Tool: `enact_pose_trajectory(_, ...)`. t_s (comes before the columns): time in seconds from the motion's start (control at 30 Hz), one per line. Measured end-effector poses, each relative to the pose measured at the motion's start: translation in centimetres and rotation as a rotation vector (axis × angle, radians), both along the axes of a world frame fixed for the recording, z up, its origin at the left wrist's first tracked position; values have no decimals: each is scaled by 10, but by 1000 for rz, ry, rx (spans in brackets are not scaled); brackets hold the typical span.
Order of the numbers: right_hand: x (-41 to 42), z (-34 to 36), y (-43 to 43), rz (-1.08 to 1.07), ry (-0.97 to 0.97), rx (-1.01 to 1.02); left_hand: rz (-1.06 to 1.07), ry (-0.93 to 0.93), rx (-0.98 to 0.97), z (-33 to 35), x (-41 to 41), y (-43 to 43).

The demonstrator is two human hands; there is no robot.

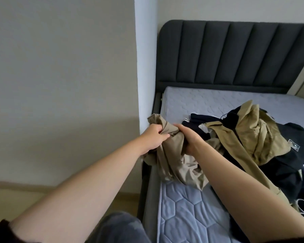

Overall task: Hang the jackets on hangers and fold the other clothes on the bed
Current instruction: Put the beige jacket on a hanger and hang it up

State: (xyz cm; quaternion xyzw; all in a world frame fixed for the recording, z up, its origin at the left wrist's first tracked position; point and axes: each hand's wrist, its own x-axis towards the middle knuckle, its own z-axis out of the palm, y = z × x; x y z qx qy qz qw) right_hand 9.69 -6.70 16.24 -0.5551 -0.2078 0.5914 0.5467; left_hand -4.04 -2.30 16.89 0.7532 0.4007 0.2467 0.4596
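Two bare hands meet over the left edge of a bed, seen from the head camera. The left hand and right hand, almost touching, each bunch the top of a beige garment in curled fingers. Its cloth hangs from them and trails toward the viewer onto the blue mattress, long axis running far to near. A pile, with a khaki jacket over dark clothes, lies to the right, nearer the right hand.

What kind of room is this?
Likely a bedroom: a padded dark headboard, a bare quilted mattress, and a pile of clothes on it.
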Motion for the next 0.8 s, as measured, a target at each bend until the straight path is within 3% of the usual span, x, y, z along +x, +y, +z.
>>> enact_pose_trajectory(0.13,-44,33,-5,25,-119,36,38,-193,-98,29,-44,-11)
enact_pose_trajectory(0.33,-132,87,3,27,-175,296,138,-557,-290,74,-135,-16)
enact_pose_trajectory(0.47,-200,125,14,77,-226,397,234,-721,-309,106,-194,-19)
enact_pose_trajectory(0.7,-307,181,24,226,-173,582,444,-667,-64,154,-306,-29)
enact_pose_trajectory(0.8,-333,200,23,216,-157,643,456,-274,107,159,-355,-43)
